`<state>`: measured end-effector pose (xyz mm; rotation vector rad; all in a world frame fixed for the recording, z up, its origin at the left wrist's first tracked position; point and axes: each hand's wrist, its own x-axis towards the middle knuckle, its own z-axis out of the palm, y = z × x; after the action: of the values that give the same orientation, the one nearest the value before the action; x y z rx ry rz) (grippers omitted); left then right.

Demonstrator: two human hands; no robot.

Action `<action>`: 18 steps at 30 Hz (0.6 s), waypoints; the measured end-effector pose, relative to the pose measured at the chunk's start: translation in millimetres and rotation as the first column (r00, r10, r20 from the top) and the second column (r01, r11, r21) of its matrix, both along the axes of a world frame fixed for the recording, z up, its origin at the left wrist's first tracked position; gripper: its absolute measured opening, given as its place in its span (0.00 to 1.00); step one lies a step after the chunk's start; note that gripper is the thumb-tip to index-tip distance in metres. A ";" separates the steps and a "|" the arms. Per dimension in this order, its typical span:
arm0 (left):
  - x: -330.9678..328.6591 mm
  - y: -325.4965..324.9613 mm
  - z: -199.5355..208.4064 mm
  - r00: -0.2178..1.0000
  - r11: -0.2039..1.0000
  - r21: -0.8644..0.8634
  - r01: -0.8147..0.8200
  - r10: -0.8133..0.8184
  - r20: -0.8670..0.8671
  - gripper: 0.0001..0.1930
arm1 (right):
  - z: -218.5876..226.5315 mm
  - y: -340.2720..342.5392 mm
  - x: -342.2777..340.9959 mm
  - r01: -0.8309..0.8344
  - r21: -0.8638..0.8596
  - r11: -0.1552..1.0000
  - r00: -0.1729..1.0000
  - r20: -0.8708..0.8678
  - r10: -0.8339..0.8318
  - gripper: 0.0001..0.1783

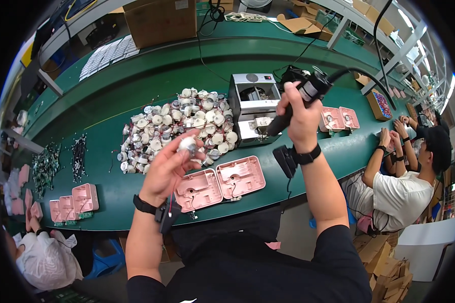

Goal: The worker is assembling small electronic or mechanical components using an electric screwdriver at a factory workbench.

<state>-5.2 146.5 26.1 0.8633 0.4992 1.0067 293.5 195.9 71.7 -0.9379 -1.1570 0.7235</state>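
My left hand (163, 172) pinches a small motor with a white cap (188, 144) between its fingertips, at the near edge of a big pile of similar white-capped motors (162, 121). My right hand (304, 123) is wrapped round a black corded electric screwdriver (314, 87), raised beside a grey and black screw feeder (245, 103). The screwdriver's tip points down and to the left, and I cannot make out its bit. Below my hands, two open pink plastic housings (241, 178) lie side by side on the green bench, hollow side up, with thin wires at their edges.
More pink housings stand at the left (85, 197) and right (332, 118). Small circuit boards (46, 164) and a heap of dark small parts (79, 157) lie at the left. A cardboard box (160, 22) sits on the shelf. Co-workers sit at both sides; one wears a black cap (436, 144).
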 end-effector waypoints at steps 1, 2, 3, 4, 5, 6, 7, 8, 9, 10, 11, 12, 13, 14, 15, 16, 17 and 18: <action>0.0 -4.9 -0.7 0.998 0.999 -0.021 0.045 -0.044 0.053 0.22 | -0.9 -6.0 -0.1 -0.020 0.010 1.000 0.999 -0.040 0.020 0.08; 0.6 -7.8 -3.1 0.998 0.999 -0.024 0.036 -0.034 0.051 0.22 | -1.7 -14.1 0.4 -0.038 0.020 0.999 0.996 -0.080 0.039 0.08; 1.7 -9.7 -7.3 0.987 0.991 -0.083 0.104 -0.093 0.128 0.22 | -2.1 -22.1 1.0 -0.055 0.029 0.998 0.991 -0.120 0.058 0.08; 1.8 -13.6 -12.5 0.969 0.976 -0.139 0.168 -0.137 0.207 0.22 | -2.4 -30.7 0.2 -0.070 0.023 0.997 0.990 -0.125 0.073 0.08; 2.1 -17.9 -15.9 0.942 0.954 -0.187 0.235 -0.176 0.287 0.21 | -0.8 -40.5 -0.2 -0.090 0.036 0.995 0.981 -0.167 0.094 0.08; 4.1 -20.4 -16.3 0.943 0.954 -0.193 0.231 -0.171 0.285 0.21 | 1.6 -50.6 0.0 -0.097 0.050 0.994 0.973 -0.207 0.105 0.07; 7.3 -21.8 -15.5 0.943 0.931 -0.253 0.264 -0.194 0.271 0.21 | 3.4 -59.2 0.5 -0.098 0.046 0.994 0.972 -0.211 0.106 0.07; 10.6 -23.4 -14.3 0.941 0.903 -0.312 0.296 -0.219 0.259 0.20 | 4.9 -67.9 1.1 -0.104 0.055 0.993 0.975 -0.191 0.113 0.08; 13.9 -25.7 -14.3 0.937 0.870 -0.371 0.325 -0.244 0.248 0.20 | 4.8 -75.6 2.0 -0.110 0.062 0.992 0.978 -0.171 0.120 0.08; 16.8 -29.5 -13.5 0.938 0.868 -0.377 0.324 -0.243 0.247 0.20 | 3.8 -81.7 2.4 -0.116 0.069 0.991 0.981 -0.150 0.125 0.08; 20.7 -34.5 -11.5 0.962 0.896 -0.350 0.272 -0.248 0.112 0.20 | 2.8 -88.2 3.5 -0.109 0.062 0.992 0.982 -0.151 0.117 0.08; 24.2 -39.2 -10.1 0.969 0.922 -0.314 0.226 -0.246 -0.025 0.21 | 1.6 -94.4 4.8 -0.113 0.056 0.992 0.981 -0.155 0.120 0.09; 27.2 -41.8 -11.0 0.959 0.944 -0.271 0.186 -0.235 -0.160 0.22 | 0.0 -99.7 6.3 -0.116 0.049 0.992 0.980 -0.157 0.123 0.10; 29.0 -44.1 -13.6 0.957 0.941 -0.280 0.192 -0.243 -0.160 0.22 | -1.6 -104.3 7.2 -0.121 0.042 0.992 0.979 -0.163 0.126 0.10; 30.9 -46.0 -17.9 0.943 0.968 -0.178 0.178 -0.220 -0.250 0.22 | -3.8 -107.9 8.4 -0.114 0.033 0.993 0.979 -0.166 0.118 0.10; 32.8 -47.8 -22.7 0.923 0.982 -0.072 0.172 -0.186 -0.335 0.21 | -6.3 -111.4 9.7 -0.129 0.027 0.991 0.976 -0.173 0.131 0.11; 34.6 -49.7 -26.6 0.899 0.984 0.036 0.173 -0.143 -0.414 0.21 | -9.1 -114.8 11.0 -0.143 0.022 0.989 0.973 -0.180 0.145 0.12; 35.4 -51.5 -29.5 0.897 0.983 0.027 0.180 -0.153 -0.414 0.21 | -11.9 -118.1 12.2 -0.159 0.018 0.987 0.969 -0.187 0.159 0.13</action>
<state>30.3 95.0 -3.4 1.1660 0.7384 0.6839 305.7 77.8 59.9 -0.7626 -1.0731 0.9200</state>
